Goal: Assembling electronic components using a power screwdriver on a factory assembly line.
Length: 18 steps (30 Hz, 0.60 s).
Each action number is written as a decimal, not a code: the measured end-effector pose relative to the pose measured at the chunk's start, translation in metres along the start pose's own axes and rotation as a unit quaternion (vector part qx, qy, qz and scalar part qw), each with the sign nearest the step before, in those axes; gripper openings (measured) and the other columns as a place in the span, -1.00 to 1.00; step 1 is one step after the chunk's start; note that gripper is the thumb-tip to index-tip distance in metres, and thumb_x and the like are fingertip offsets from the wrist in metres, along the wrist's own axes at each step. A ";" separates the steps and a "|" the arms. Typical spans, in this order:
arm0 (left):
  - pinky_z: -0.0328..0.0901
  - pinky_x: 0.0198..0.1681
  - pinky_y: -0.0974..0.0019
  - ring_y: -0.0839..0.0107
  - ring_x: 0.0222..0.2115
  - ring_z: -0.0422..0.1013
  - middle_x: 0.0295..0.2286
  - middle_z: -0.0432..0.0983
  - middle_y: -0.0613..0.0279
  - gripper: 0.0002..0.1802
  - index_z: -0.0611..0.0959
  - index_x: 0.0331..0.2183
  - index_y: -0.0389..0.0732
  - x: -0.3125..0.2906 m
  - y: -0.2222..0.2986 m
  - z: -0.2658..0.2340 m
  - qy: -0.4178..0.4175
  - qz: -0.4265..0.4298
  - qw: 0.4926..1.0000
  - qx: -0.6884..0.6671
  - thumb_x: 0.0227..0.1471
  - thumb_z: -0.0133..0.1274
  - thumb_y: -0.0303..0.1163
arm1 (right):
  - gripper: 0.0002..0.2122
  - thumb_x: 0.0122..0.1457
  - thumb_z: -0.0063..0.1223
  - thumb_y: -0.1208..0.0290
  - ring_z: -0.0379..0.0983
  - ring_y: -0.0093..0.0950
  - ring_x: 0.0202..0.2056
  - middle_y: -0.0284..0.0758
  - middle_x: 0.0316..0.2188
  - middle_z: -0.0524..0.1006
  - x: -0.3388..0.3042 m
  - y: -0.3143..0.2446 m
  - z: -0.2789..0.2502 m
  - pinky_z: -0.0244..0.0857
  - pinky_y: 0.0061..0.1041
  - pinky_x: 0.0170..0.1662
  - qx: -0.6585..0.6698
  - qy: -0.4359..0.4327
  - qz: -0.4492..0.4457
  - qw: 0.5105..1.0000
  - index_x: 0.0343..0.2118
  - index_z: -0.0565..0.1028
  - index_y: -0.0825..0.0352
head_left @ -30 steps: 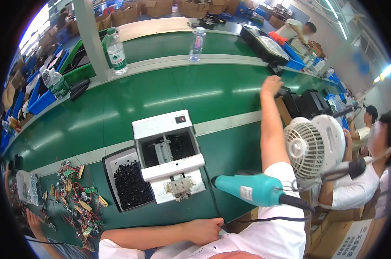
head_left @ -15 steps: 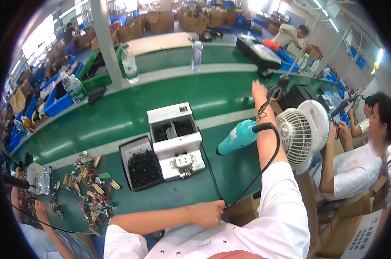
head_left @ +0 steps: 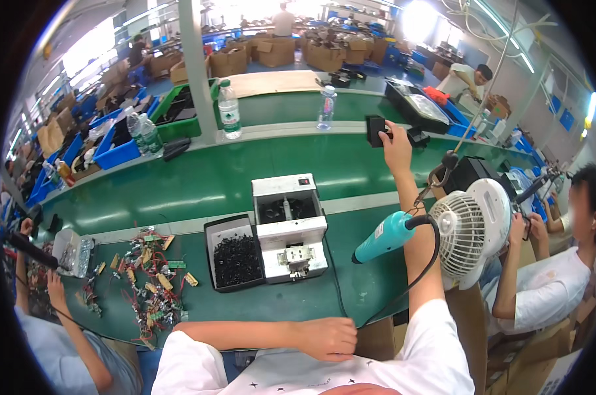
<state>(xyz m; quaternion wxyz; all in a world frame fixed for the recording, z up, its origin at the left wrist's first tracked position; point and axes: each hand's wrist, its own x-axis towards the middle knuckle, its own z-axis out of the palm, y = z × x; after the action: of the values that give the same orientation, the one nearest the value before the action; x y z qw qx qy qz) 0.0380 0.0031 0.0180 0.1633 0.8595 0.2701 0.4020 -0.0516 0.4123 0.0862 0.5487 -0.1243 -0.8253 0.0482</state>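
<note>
My right arm stretches far forward across the green surface. In my right hand (head_left: 397, 149) is a small black box-shaped part (head_left: 375, 131), gripped between thumb and fingers. Next to it lies another dark part (head_left: 417, 137). My left hand (head_left: 329, 338) rests at the bench's near edge with its fingers curled, and nothing sticks out of it. Beyond it stands a white machine (head_left: 291, 230) with a dark hopper on top and a metal fixture in front. A black-rimmed tray (head_left: 210, 247) of small black pieces sits against its left side. Above my right forearm hangs a teal electric screwdriver (head_left: 381, 238).
A white fan (head_left: 466, 230) stands close to my right arm. The screwdriver's black cord (head_left: 403, 289) loops near my sleeve. Wired circuit boards (head_left: 156, 283) lie in a heap at left. Bottles (head_left: 229, 110) stand along the far ledge. Co-workers (head_left: 541, 283) sit on both sides.
My right hand has come back holding the black box-shaped part, now raised into view. My left hand stays at the near edge, its fingers turned further down. The whole view has shifted.
</note>
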 end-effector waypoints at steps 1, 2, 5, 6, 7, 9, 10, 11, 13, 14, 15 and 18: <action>0.19 -0.32 0.29 0.28 -0.54 0.23 -0.42 0.42 0.19 -0.98 0.50 -0.48 -0.22 0.022 0.011 -0.032 0.071 0.025 0.996 0.047 -0.04 -0.02 -0.49 | -0.69 0.05 0.04 0.50 0.42 -0.38 -0.57 -0.24 -0.37 0.43 0.013 -0.029 -0.017 0.29 -0.45 -0.56 -0.001 0.006 0.002 1.000 -0.10 0.41 0.33; 0.22 -0.33 0.31 0.29 -0.50 0.28 -0.44 0.43 0.22 -0.96 0.52 -0.47 -0.21 0.032 0.019 -0.058 0.153 0.020 0.983 0.099 -0.10 0.02 -0.50 | -0.68 0.04 0.05 0.49 0.40 -0.42 -0.55 -0.28 -0.39 0.43 0.011 -0.060 -0.042 0.28 -0.48 -0.52 0.114 -0.027 0.068 0.991 -0.09 0.42 0.34; 0.27 -0.30 0.31 0.30 -0.42 0.35 -0.40 0.45 0.26 -0.77 0.52 -0.41 -0.19 0.037 0.035 -0.131 0.367 -0.140 0.894 0.214 -0.26 0.14 -0.50 | -0.65 0.04 0.09 0.47 0.33 -0.56 -0.48 -0.38 -0.43 0.44 0.018 -0.170 -0.095 0.25 -0.59 -0.38 0.447 -0.143 0.255 0.845 -0.07 0.43 0.37; 0.26 -0.29 0.33 0.29 -0.43 0.35 -0.41 0.46 0.27 -0.75 0.53 -0.39 -0.19 0.050 0.028 -0.149 0.448 -0.131 0.832 0.299 -0.26 0.14 -0.50 | -0.65 0.04 0.09 0.47 0.33 -0.56 -0.48 -0.38 -0.43 0.44 0.012 -0.180 -0.104 0.25 -0.59 -0.38 0.451 -0.143 0.253 0.844 -0.07 0.43 0.37; 0.26 -0.29 0.34 0.29 -0.44 0.36 -0.41 0.48 0.28 -0.73 0.53 -0.36 -0.19 0.060 0.024 -0.160 0.522 -0.119 0.755 0.379 -0.26 0.14 -0.50 | -0.63 0.03 0.11 0.45 0.32 -0.58 -0.46 -0.38 -0.41 0.43 0.006 -0.188 -0.111 0.26 -0.59 -0.36 0.487 -0.160 0.256 0.819 -0.05 0.41 0.37; 0.25 -0.26 0.36 0.32 -0.45 0.36 -0.40 0.49 0.29 -0.70 0.53 -0.32 -0.20 0.060 0.021 -0.166 0.418 -0.158 0.747 0.492 -0.24 0.14 -0.49 | -0.57 0.01 0.15 0.42 0.31 -0.62 -0.43 -0.39 -0.36 0.41 0.000 -0.197 -0.118 0.26 -0.58 -0.34 0.556 -0.190 0.259 0.767 -0.02 0.39 0.37; 0.24 -0.23 0.38 0.35 -0.45 0.36 -0.40 0.51 0.30 -0.67 0.53 -0.27 -0.21 0.059 0.020 -0.168 0.308 -0.196 0.722 0.588 -0.21 0.15 -0.48 | -0.54 0.00 0.16 0.40 0.31 -0.63 -0.41 -0.39 -0.34 0.40 0.000 -0.200 -0.116 0.27 -0.58 -0.32 0.587 -0.207 0.259 0.738 0.00 0.37 0.37; 0.24 -0.23 0.38 0.35 -0.45 0.36 -0.40 0.51 0.30 -0.67 0.53 -0.27 -0.21 0.056 0.021 -0.167 0.309 -0.200 0.718 0.590 -0.21 0.15 -0.48 | -0.54 0.00 0.16 0.40 0.31 -0.63 -0.41 -0.39 -0.34 0.40 -0.001 -0.203 -0.113 0.27 -0.58 -0.32 0.590 -0.211 0.258 0.735 0.00 0.37 0.37; 0.24 -0.19 0.38 0.38 -0.44 0.37 -0.38 0.51 0.30 -0.65 0.52 -0.23 -0.22 0.048 0.024 -0.164 0.440 -0.284 0.788 0.324 -0.16 0.15 -0.45 | -0.48 -0.04 0.20 0.41 0.33 -0.60 -0.36 -0.34 -0.24 0.39 -0.004 -0.212 -0.102 0.28 -0.55 -0.25 0.637 -0.157 0.204 0.727 0.03 0.33 0.37; 0.23 -0.17 0.38 0.40 -0.44 0.37 -0.38 0.51 0.31 -0.65 0.52 -0.21 -0.22 0.043 0.026 -0.162 0.492 -0.313 0.793 0.176 -0.14 0.15 -0.43 | -0.45 -0.05 0.21 0.41 0.35 -0.58 -0.34 -0.32 -0.19 0.38 -0.005 -0.216 -0.097 0.29 -0.54 -0.21 0.658 -0.129 0.178 0.720 0.05 0.31 0.37; 0.23 -0.15 0.38 0.42 -0.43 0.37 -0.37 0.51 0.31 -0.64 0.51 -0.19 -0.23 0.040 0.028 -0.161 0.533 -0.333 0.777 0.023 -0.12 0.15 -0.42 | -0.42 -0.07 0.23 0.41 0.36 -0.56 -0.31 -0.30 -0.15 0.38 -0.007 -0.218 -0.092 0.29 -0.53 -0.17 0.678 -0.101 0.152 0.712 0.06 0.29 0.37; 0.24 -0.10 0.31 0.39 -0.31 0.40 -0.26 0.50 0.25 -0.67 0.50 -0.16 -0.23 0.030 0.031 -0.169 0.606 -0.219 0.723 -0.250 -0.04 0.09 -0.41 | -0.33 -0.10 0.28 0.40 0.39 -0.47 -0.19 -0.22 0.05 0.27 -0.005 -0.226 -0.084 0.26 -0.44 -0.03 0.661 -0.142 0.025 0.737 0.11 0.22 0.36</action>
<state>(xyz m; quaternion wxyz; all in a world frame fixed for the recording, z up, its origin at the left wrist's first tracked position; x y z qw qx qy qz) -0.0675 0.0075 0.1570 0.2576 0.2778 0.3820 0.8429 -0.0074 0.1885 0.1633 0.3683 0.2569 -0.6507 0.6124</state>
